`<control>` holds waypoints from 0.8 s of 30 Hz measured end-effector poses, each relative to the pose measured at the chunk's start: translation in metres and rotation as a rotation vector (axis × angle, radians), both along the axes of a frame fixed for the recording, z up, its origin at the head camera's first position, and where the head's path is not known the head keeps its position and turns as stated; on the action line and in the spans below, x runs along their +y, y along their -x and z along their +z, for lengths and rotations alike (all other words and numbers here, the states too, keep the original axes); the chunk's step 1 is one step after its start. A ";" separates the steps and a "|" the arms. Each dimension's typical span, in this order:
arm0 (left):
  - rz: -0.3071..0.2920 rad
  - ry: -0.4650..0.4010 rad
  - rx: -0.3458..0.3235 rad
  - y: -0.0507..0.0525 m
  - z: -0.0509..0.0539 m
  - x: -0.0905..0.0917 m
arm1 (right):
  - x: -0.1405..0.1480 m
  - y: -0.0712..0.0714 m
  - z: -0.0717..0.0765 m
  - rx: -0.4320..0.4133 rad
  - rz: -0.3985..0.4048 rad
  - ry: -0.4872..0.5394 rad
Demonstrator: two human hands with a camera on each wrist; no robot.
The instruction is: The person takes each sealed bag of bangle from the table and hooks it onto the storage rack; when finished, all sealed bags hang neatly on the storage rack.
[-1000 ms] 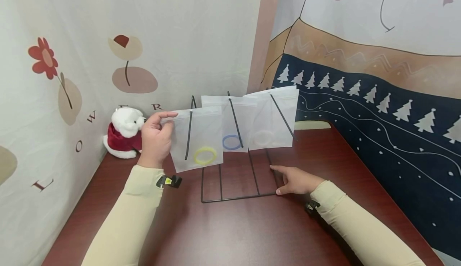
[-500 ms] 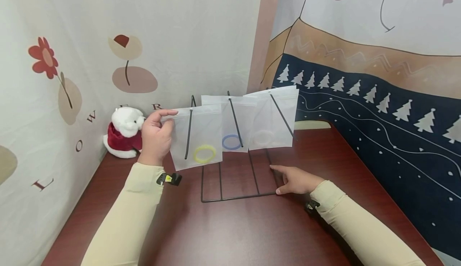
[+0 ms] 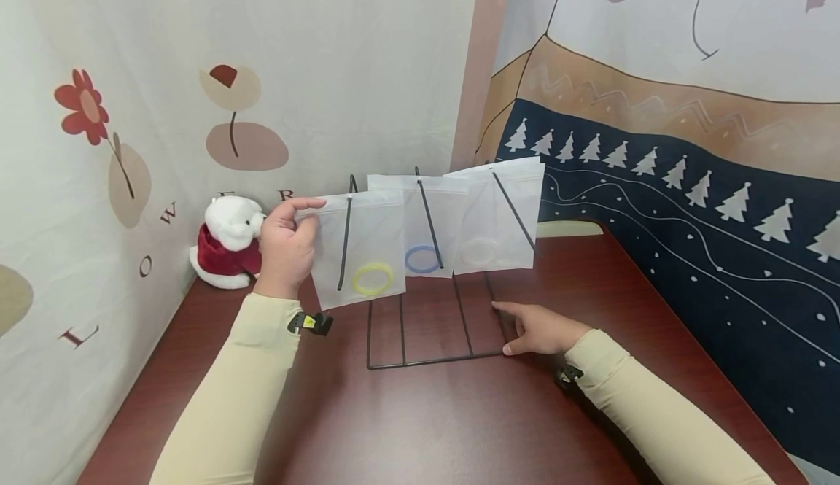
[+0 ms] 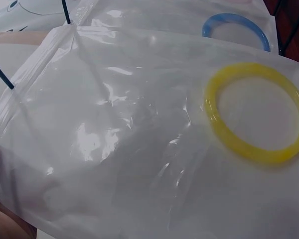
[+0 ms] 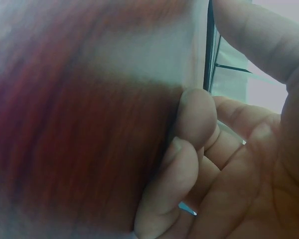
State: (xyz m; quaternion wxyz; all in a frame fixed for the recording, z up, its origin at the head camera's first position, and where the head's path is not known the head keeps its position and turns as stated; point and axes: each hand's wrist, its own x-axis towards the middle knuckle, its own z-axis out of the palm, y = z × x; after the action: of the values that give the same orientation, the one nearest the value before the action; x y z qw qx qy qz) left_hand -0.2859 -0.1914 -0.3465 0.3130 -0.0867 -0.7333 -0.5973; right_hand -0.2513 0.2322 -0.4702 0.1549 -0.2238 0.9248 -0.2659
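Observation:
My left hand (image 3: 287, 248) pinches the top left corner of a clear zip bag (image 3: 331, 251) with a yellow bangle (image 3: 373, 280) in it. A prong of the black wire rack (image 3: 436, 360) runs through the bag's top. Behind it, two more bag positions hang on prongs: a bag (image 3: 397, 211) with a blue bangle (image 3: 423, 259), and at the right a bag (image 3: 505, 215) with a faint pale ring (image 3: 480, 251). My right hand (image 3: 541, 328) presses the rack's right front corner with a straight index finger and the thumb; in the right wrist view its other fingers are bent against the table.
A white plush bear (image 3: 230, 244) in a red outfit sits at the table's left edge, close behind my left hand. Printed curtains (image 3: 367, 69) stand behind the reddish-brown table (image 3: 420, 427). A pale edge strip (image 3: 569, 229) lies at the back right.
The zip bag with the yellow bangle has risen slightly at its lower edge. My left hand has barely shifted, and my right hand stays at the rack's corner.

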 end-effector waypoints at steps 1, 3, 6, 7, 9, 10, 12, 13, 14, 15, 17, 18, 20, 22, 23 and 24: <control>0.001 0.001 -0.002 0.000 0.000 0.000 | 0.000 0.000 0.000 -0.001 -0.001 0.000; 0.002 0.006 -0.006 0.000 0.001 0.000 | 0.000 0.000 -0.001 0.000 -0.001 -0.001; 0.002 0.018 -0.015 0.000 0.003 -0.001 | 0.001 0.001 -0.002 0.003 0.001 -0.002; -0.001 0.019 -0.016 -0.001 0.003 -0.001 | 0.001 0.001 -0.002 0.004 0.000 -0.002; -0.008 0.016 -0.016 -0.001 0.004 -0.001 | 0.001 0.001 -0.002 0.007 0.000 -0.004; -0.012 0.014 -0.014 -0.001 0.003 -0.002 | 0.001 0.001 -0.002 0.007 0.000 -0.006; -0.020 0.005 -0.009 0.000 0.003 -0.002 | 0.001 0.001 -0.002 0.007 -0.003 -0.010; -0.023 0.002 -0.006 0.001 0.003 -0.002 | 0.001 0.001 -0.002 0.008 -0.004 -0.014; -0.026 -0.002 -0.003 0.001 0.003 -0.002 | 0.001 0.001 -0.002 0.006 -0.005 -0.015; -0.028 -0.006 -0.001 0.002 0.003 -0.001 | 0.001 0.001 -0.001 0.004 -0.006 -0.017; -0.032 -0.014 0.003 0.004 0.003 -0.001 | 0.001 0.001 -0.001 0.002 -0.008 -0.020; -0.034 -0.018 0.005 0.004 0.003 -0.001 | 0.001 0.001 -0.001 0.001 -0.008 -0.019; -0.038 -0.026 0.011 0.005 0.003 -0.001 | 0.001 0.001 -0.001 -0.001 -0.008 -0.016; -0.036 -0.025 0.015 0.006 0.003 -0.001 | 0.001 0.001 -0.002 -0.001 -0.006 -0.010; -0.034 -0.021 0.018 0.006 0.003 -0.001 | 0.001 0.002 -0.002 0.001 -0.004 -0.007; -0.033 -0.018 0.017 0.007 0.003 -0.001 | 0.001 0.001 -0.002 -0.001 -0.003 -0.004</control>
State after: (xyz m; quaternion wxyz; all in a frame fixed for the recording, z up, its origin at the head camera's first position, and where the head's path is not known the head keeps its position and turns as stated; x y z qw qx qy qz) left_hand -0.2926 -0.1924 -0.3432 0.3101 -0.1010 -0.7236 -0.6083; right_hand -0.2528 0.2332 -0.4721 0.1554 -0.2222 0.9255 -0.2645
